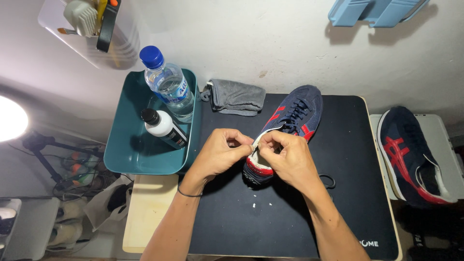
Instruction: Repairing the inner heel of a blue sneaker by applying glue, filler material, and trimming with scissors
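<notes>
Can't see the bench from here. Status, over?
Left hand and right hand both pinching heel collar of navy shoe on black mat. White crumbs below. Nothing blocking.

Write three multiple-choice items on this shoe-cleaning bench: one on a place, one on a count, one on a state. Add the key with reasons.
1. Where does the grey cloth lie?
A. At the far edge of the black mat, beside the teal tray
B. Inside the tray
C. On the floor

2. How many bottles are in the tray?
A. One
B. Two
C. Four

3. What are both hands doing?
A. Resting flat on the mat
B. Holding a bottle
C. Pinching the heel opening of the navy shoe

Key: 1 A, the cloth sits folded between tray and shoe. 2 B, a clear water bottle and a white bottle. 3 C, the left hand and right hand meet at the shoe's heel collar.
</notes>
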